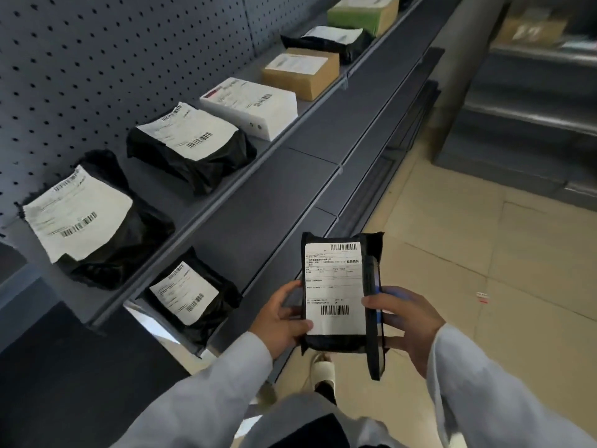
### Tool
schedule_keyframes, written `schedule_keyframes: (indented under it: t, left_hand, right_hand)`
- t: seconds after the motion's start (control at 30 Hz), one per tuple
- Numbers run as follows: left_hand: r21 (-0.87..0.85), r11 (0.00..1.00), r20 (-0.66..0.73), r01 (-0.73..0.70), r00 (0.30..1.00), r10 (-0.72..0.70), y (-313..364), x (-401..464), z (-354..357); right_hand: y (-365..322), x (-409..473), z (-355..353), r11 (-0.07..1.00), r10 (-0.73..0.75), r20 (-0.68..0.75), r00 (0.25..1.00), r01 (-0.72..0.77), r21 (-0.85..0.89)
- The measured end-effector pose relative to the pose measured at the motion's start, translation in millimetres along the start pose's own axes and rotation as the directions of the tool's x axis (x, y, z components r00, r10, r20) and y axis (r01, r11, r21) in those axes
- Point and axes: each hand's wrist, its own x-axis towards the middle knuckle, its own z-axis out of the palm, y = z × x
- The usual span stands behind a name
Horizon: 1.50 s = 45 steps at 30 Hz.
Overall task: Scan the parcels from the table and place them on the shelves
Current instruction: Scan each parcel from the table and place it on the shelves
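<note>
Black plastic wrapped the parcel (336, 292) I held upright before me, label up, above the floor beside the shelves (284, 202). My left hand (284, 321) gripped its left edge, thumb curled onto the label. My right hand (407, 321) curled round a dark handheld scanner (374, 318) pressed against the parcel's right side. Six parcels lay along the upper shelf (181, 195), and one black bag (190, 295) on the shelf below.
</note>
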Motion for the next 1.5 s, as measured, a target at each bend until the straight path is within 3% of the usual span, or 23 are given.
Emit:
schedule_keyframes:
  t: [0.27, 0.5, 0.77, 0.93, 1.17, 1.33, 1.5]
  left_hand:
    - [-0.206, 0.978, -0.058, -0.016, 0.998, 0.004, 42.1, 83.4, -0.8]
    - [-0.272, 0.961, -0.250, -0.045, 0.968, -0.025, 59.5, 106.6, 12.3]
    - [-0.545, 0.830, -0.490, -0.120, 0.849, -0.198, 65.7, 118.7, 74.6]
    - [-0.593, 0.782, -0.615, -0.189, 0.733, -0.290, 59.4, 121.1, 130.2]
    - [-0.647, 0.728, -0.701, -0.228, 0.554, -0.449, 39.5, 120.6, 172.3]
    - [-0.653, 0.706, -0.719, -0.274, 0.518, -0.463, 26.9, 131.3, 148.2]
    - [-0.603, 0.764, -0.742, -0.232, 0.516, -0.428, 9.1, 156.0, 87.9]
  right_hand:
    - [-69.7, 76.2, -0.5, 0.997, 0.022, 0.052, 0.998, -0.018, -0.075]
    - [-115.2, 133.1, -6.5, 0.981, 0.071, 0.221, 0.973, -0.027, -0.194]
    - [-156.8, 201.1, -28.0, 0.889, 0.191, 0.425, 0.885, 0.028, -0.456]
    - [-165.1, 229.9, -50.4, 0.780, 0.344, 0.519, 0.783, 0.070, -0.622]
    - [-157.1, 250.1, -59.3, 0.724, 0.466, 0.571, 0.676, 0.079, -0.685]
    - [-148.7, 262.2, -28.1, 0.731, 0.494, 0.592, 0.636, 0.065, -0.680]
    - [-128.4, 282.3, 32.5, 0.723, 0.454, 0.559, 0.694, 0.079, -0.686]
